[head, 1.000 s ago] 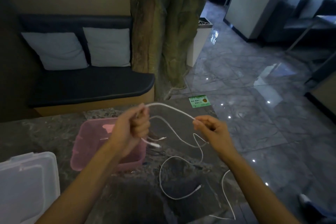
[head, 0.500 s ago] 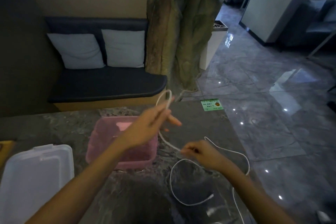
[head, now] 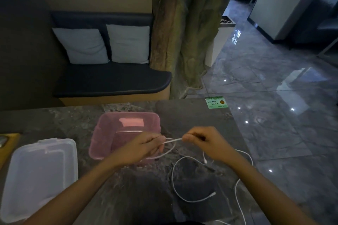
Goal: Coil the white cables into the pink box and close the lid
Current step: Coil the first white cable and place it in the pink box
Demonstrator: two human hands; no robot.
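White cable (head: 172,140) is pinched taut between my left hand (head: 144,147) and right hand (head: 204,142) at frame centre, fingers of both pressed onto it, just right of the open pink box (head: 102,133). Coiling step in hand. More cable (head: 182,197) lies loose lower right; the lid (head: 39,175) rests lower left. Next, I judge: wind another loop, feeding slack.
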